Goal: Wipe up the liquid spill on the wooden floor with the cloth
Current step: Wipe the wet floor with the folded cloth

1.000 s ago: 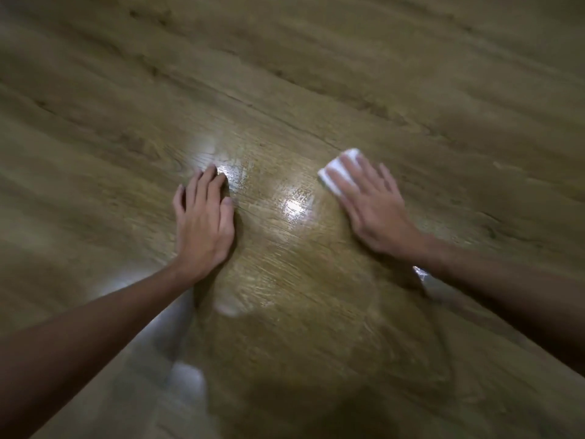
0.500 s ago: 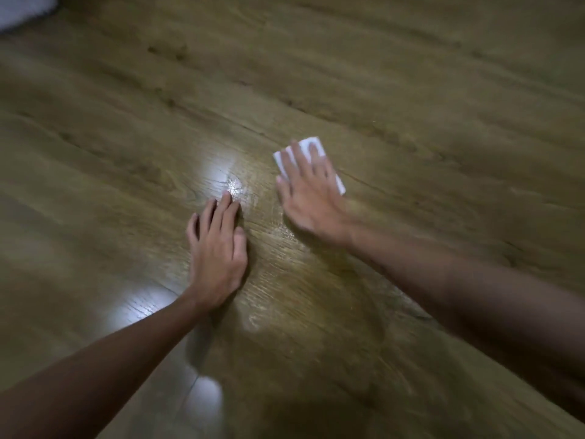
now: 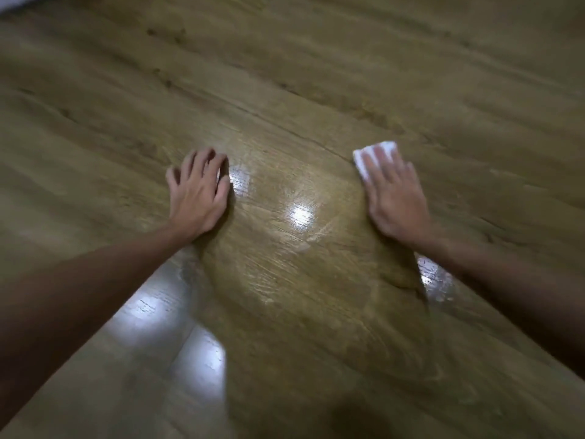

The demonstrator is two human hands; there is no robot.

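A small folded white cloth [image 3: 361,160] lies on the wooden floor [image 3: 316,74], mostly covered by my right hand [image 3: 394,198], whose straight fingers press it flat. My left hand [image 3: 198,191] rests on the floor to the left, palm down, fingers slightly bent and spread, holding nothing. Between the two hands a wet, glossy patch [image 3: 285,232] of floor shines with smeared streaks and bright light reflections. Another wet glint [image 3: 435,280] shows under my right forearm.
Wooden planks run diagonally all around. A pale object edge [image 3: 12,3] shows at the far top left corner. Bright light reflections [image 3: 190,343] lie on the floor near the bottom left of centre.
My right hand has slid the cloth to the right, away from my left hand. My left hand stays planted, its fingers now a little more spread and bent.
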